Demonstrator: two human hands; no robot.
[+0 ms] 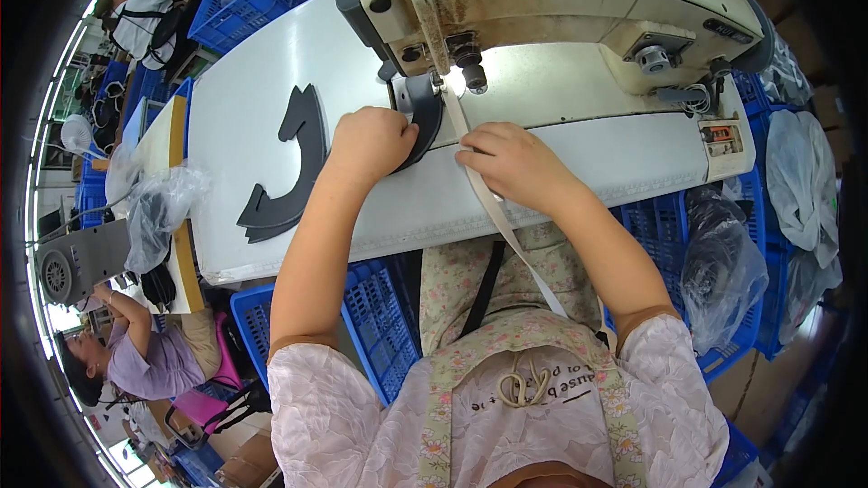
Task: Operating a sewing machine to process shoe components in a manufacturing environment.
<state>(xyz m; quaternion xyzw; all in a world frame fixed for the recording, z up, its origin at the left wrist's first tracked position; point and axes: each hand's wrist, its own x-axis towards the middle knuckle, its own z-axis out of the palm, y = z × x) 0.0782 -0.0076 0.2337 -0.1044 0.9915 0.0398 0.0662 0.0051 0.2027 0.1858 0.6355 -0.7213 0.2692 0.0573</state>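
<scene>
My left hand (373, 142) is closed at the edge of a black curved panel (427, 117) lying under the front of a sewing machine (542, 0). My right hand (517, 165) pinches a narrow off-white strip (493, 208). From the machine's needle area the strip runs down past my fingers and over the table edge toward my lap. Part of the panel is hidden behind my left fist. Left of my left forearm, several similar black curved pieces (306, 158) lie stacked on the white machine table (244, 108).
Blue crates (384, 330) stand below the table's front edge. More blue crates hold clear plastic bags (723, 280) at the right. Another blue crate (244, 4) sits behind the table's far left. At the left, a person (154, 357) works near a grey machine (86, 262).
</scene>
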